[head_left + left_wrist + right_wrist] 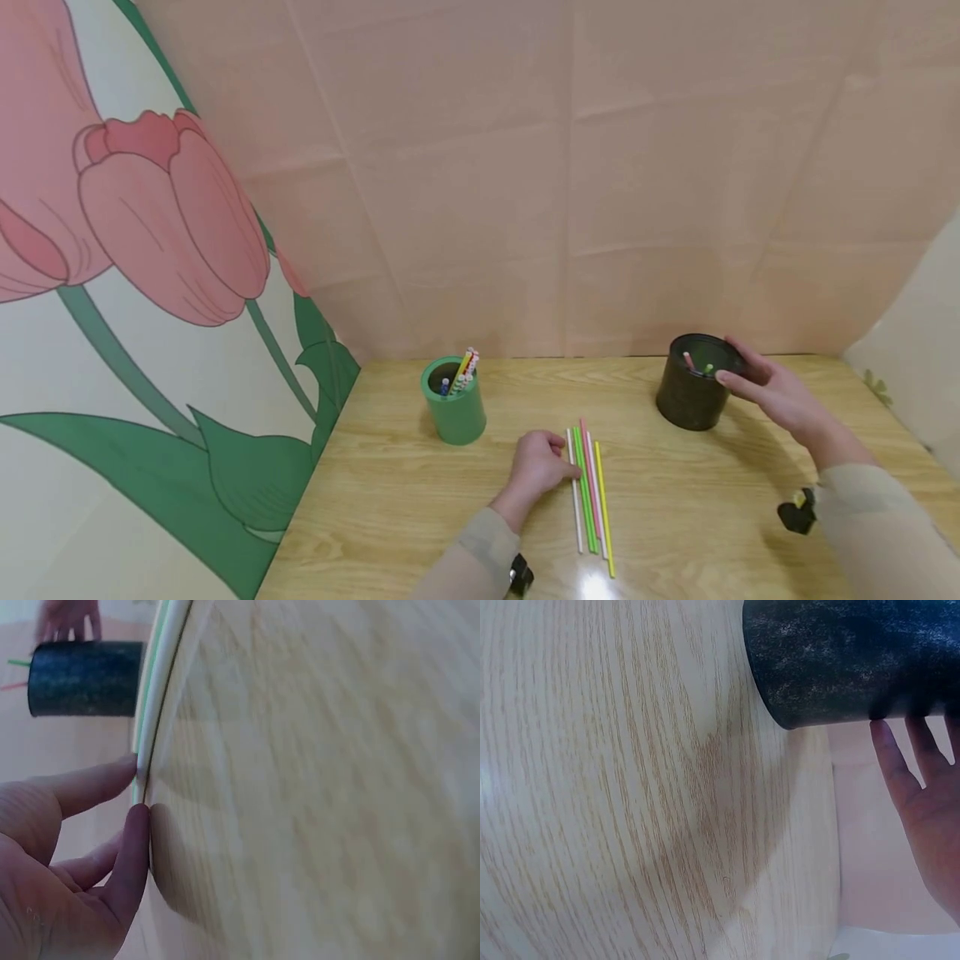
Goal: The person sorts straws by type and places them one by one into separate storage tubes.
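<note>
Several thin coloured sticks [589, 492], white, green, pink and yellow, lie side by side on the wooden table. My left hand [537, 462] is at their left side. In the left wrist view, its thumb and a finger touch the outermost white stick [161, 690], with a gap between the two tips. At the right, a black cylindrical pen holder [686, 402] stands on the table with a pink and a green stick end inside. My right hand [780, 396] holds it near the rim, thumb in front and fingers behind. The right wrist view shows fingertips [883, 735] against its wall.
A green cylindrical pen holder [457, 417] stands at the back left, with several pencil-like sticks [467, 371] in it. Behind the wooden table [360, 517] hangs a pinkish cloth [525, 208]. A wall with painted tulips [172, 225] borders the left side.
</note>
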The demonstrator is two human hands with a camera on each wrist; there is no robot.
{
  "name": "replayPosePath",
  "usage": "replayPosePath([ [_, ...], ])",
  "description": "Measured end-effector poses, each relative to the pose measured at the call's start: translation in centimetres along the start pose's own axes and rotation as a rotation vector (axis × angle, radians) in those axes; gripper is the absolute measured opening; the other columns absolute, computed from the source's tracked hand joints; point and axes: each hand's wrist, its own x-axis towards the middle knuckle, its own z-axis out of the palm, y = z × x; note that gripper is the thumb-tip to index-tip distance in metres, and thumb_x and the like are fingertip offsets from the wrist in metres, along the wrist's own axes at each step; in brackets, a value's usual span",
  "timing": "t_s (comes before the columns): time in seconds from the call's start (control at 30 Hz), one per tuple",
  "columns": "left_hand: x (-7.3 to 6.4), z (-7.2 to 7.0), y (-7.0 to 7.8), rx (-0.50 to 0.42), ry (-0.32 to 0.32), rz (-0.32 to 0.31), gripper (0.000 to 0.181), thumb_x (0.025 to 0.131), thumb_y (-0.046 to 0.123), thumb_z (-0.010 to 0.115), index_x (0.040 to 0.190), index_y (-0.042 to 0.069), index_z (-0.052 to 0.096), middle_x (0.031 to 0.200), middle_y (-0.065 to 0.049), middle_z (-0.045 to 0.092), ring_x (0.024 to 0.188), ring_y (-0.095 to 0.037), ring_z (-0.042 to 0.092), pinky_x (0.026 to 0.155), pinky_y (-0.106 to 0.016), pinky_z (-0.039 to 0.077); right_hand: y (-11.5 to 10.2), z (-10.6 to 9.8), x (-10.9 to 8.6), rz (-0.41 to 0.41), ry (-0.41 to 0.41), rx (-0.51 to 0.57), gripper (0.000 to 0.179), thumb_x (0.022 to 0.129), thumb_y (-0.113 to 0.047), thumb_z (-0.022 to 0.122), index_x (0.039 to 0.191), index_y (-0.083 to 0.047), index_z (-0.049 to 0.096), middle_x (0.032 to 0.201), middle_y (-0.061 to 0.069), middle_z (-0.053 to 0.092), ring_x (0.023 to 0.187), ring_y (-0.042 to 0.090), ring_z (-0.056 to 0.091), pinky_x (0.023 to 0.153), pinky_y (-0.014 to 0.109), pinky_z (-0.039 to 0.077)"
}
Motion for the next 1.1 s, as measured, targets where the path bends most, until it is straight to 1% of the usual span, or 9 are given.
replayPosePath([
  [0.17, 0.38, 0.12, -0.03, -0.009, 0.011, -0.031, 0.042, 0.067, -0.008, 0.095, 0.100, 0.009, 0.075, 0.087, 0.000, 0.061, 0.077, -0.015, 0.056, 0.067, -0.030, 0.053, 0.06, 0.02, 0.09, -0.001, -0.005, 0.002, 0.083, 0.112, -0.038, 0.058, 0.173, -0.026, 0.003, 0.162, 0.039, 0.033, 0.144, 0.059, 0.036, 0.079, 0.004, 0.043],
  [0.3, 0.60, -0.05, 0.08, -0.015, -0.004, -0.046, 0.040, 0.069, -0.011, 0.092, 0.100, 0.008, 0.074, 0.087, 0.000, 0.061, 0.078, -0.016, 0.057, 0.069, -0.032, 0.055, 0.18, -0.01, 0.20, -0.002, -0.007, 0.002, 0.082, 0.112, -0.038, 0.058, 0.173, -0.025, 0.003, 0.163, 0.039, 0.032, 0.144, 0.059, 0.035, 0.079, 0.004, 0.042],
  [0.4, 0.69, -0.23, 0.11, 0.029, -0.010, -0.038, 0.039, 0.071, -0.009, 0.092, 0.101, 0.009, 0.074, 0.086, 0.001, 0.060, 0.077, -0.015, 0.057, 0.069, -0.030, 0.056, 0.19, -0.02, 0.24, -0.003, -0.006, -0.001, 0.083, 0.112, -0.038, 0.058, 0.173, -0.023, 0.004, 0.162, 0.039, 0.033, 0.144, 0.058, 0.036, 0.079, 0.004, 0.043],
  [0.53, 0.72, -0.35, 0.07, 0.067, 0.001, -0.025, 0.038, 0.071, -0.007, 0.094, 0.099, 0.010, 0.075, 0.083, 0.002, 0.060, 0.075, -0.014, 0.056, 0.067, -0.028, 0.054, 0.15, -0.04, 0.18, -0.005, -0.003, -0.002, 0.083, 0.112, -0.037, 0.059, 0.173, -0.022, 0.005, 0.162, 0.039, 0.033, 0.144, 0.058, 0.037, 0.080, 0.004, 0.043],
  [0.63, 0.66, -0.40, 0.04, 0.056, 0.008, -0.021, 0.037, 0.070, -0.006, 0.095, 0.097, 0.010, 0.075, 0.081, 0.002, 0.060, 0.073, -0.014, 0.056, 0.066, -0.029, 0.054, 0.18, -0.06, 0.12, -0.006, -0.006, 0.001, 0.082, 0.112, -0.037, 0.059, 0.173, -0.023, 0.005, 0.163, 0.038, 0.032, 0.144, 0.057, 0.037, 0.080, 0.003, 0.043],
  [0.8, 0.79, -0.30, -0.12, 0.041, 0.015, -0.020, 0.038, 0.068, -0.007, 0.094, 0.097, 0.009, 0.075, 0.080, 0.003, 0.060, 0.073, -0.014, 0.057, 0.066, -0.030, 0.055, 0.26, -0.03, 0.14, -0.005, 0.002, -0.009, 0.082, 0.112, -0.037, 0.059, 0.173, -0.025, 0.006, 0.162, 0.037, 0.034, 0.144, 0.050, 0.041, 0.080, 0.004, 0.044],
  [0.97, 0.72, -0.41, 0.02, 0.021, 0.002, -0.038, 0.038, 0.070, -0.011, 0.090, 0.100, 0.008, 0.075, 0.082, 0.001, 0.061, 0.074, -0.016, 0.059, 0.067, -0.030, 0.058, 0.11, -0.04, 0.13, -0.002, -0.004, 0.001, 0.082, 0.112, -0.038, 0.059, 0.173, -0.025, 0.005, 0.163, 0.037, 0.033, 0.145, 0.055, 0.038, 0.080, 0.004, 0.043],
  [1.0, 0.66, -0.47, 0.11, 0.020, -0.001, -0.041, 0.038, 0.071, -0.011, 0.089, 0.101, 0.007, 0.075, 0.083, 0.000, 0.061, 0.074, -0.017, 0.060, 0.067, -0.030, 0.059, 0.12, -0.07, 0.12, -0.004, -0.003, 0.002, 0.082, 0.112, -0.037, 0.059, 0.173, -0.024, 0.005, 0.163, 0.037, 0.033, 0.145, 0.048, 0.042, 0.080, 0.004, 0.043],
  [1.1, 0.63, -0.53, 0.29, 0.018, -0.005, -0.048, 0.037, 0.071, -0.013, 0.086, 0.100, 0.007, 0.075, 0.082, -0.001, 0.061, 0.073, -0.018, 0.060, 0.066, -0.031, 0.060, 0.21, -0.12, 0.09, -0.014, 0.006, 0.005, 0.082, 0.112, -0.036, 0.059, 0.173, -0.024, 0.007, 0.163, 0.037, 0.034, 0.139, 0.013, 0.051, 0.080, 0.003, 0.043],
])
